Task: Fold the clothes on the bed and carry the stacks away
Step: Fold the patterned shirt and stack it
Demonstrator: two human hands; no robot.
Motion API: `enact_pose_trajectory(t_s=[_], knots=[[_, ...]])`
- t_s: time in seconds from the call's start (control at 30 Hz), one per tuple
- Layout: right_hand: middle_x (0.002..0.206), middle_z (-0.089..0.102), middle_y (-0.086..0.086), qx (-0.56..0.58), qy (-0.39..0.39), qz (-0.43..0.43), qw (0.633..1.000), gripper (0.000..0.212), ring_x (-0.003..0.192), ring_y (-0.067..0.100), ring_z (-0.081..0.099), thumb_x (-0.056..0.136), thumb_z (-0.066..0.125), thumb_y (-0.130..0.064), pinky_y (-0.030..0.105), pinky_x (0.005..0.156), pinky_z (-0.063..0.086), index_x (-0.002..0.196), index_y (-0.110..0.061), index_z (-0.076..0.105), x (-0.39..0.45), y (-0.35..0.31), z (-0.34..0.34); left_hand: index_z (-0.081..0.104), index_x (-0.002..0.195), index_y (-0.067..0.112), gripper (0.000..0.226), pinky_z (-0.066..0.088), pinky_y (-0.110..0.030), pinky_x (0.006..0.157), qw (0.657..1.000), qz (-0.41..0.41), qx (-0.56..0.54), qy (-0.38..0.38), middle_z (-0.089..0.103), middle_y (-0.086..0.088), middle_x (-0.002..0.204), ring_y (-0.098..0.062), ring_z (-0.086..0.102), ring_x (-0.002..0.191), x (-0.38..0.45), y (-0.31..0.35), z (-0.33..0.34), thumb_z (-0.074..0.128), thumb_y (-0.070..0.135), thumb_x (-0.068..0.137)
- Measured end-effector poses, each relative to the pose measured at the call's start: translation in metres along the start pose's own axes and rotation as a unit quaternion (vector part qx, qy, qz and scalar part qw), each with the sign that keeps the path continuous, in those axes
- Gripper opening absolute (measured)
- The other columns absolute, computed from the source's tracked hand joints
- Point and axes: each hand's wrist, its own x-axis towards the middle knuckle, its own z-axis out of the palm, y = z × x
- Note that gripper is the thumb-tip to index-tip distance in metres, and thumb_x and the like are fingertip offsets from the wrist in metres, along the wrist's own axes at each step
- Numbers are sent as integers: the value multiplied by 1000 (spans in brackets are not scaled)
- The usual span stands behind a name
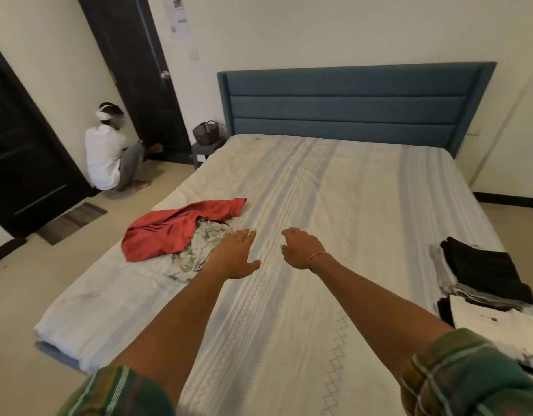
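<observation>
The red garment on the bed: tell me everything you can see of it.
The red garment lies unfolded and crumpled near the bed's left edge. It looks like thin, smooth cloth with soft creases, one corner stretched toward the headboard. It partly covers a leaf-print garment beneath it. Neither hand touches it; the left hand hovers close, over the leaf-print piece.

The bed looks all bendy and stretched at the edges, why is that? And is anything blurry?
In the head view, the wide-angle lens bows the bed and dark door outward near the edges; the lighting is soft and even, without glare; the plaid sleeves at the bottom look a little smeared.
</observation>
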Motion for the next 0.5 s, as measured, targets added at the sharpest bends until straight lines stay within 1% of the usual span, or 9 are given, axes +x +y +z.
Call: enact_pose_trajectory(t_s=[0.13, 0.23, 0.3, 0.37, 0.5], knots=[[159, 34, 10, 16, -18, -23, 999, 53, 138, 33, 43, 106, 42, -32, 49, 111, 38, 153, -11, 33, 25, -27, 12, 9, 162, 16, 86, 10, -43, 125, 1000, -28, -12, -8, 12, -8, 168, -25, 13, 155, -6, -44, 3, 50, 57, 97], [158, 35, 10, 24, -30, -30, 999, 54, 138, 32, 43, 105, 44, -32, 48, 111, 39, 154, -11, 32, 49, -45, 20, 14, 161, 17, 83, 13, -45, 125, 999, -43, -16, -18, 18, -9, 167, -26, 19, 153, -5, -78, 10, 51, 55, 97], [157, 37, 10, 35, -39, -26, 998, 52, 138, 31, 44, 105, 44, -33, 48, 110, 39, 152, -11, 35, 68, -56, 26, 20, 159, 16, 80, 19, -46, 123, 998, -44, -15, -29, 25, -10, 165, -28, 27, 150, -2, -102, 14, 52, 54, 97], [155, 39, 10, 44, -53, -22, 997, 50, 137, 30, 44, 105, 45, -33, 48, 111, 39, 149, -11, 39, 92, -69, 36, 24, 158, 14, 77, 27, -44, 119, 998, -50, -20, -41, 32, -10, 161, -29, 34, 146, 4, -132, 19, 53, 51, 97], [155, 40, 10, 51, -86, -14, 995, 54, 138, 29, 43, 104, 48, -36, 46, 112, 39, 151, -13, 38, 134, -91, 62, 32, 154, 10, 72, 37, -41, 112, 995, -77, -51, -49, 43, -11, 154, -29, 43, 139, 19, -192, 39, 57, 45, 97]])
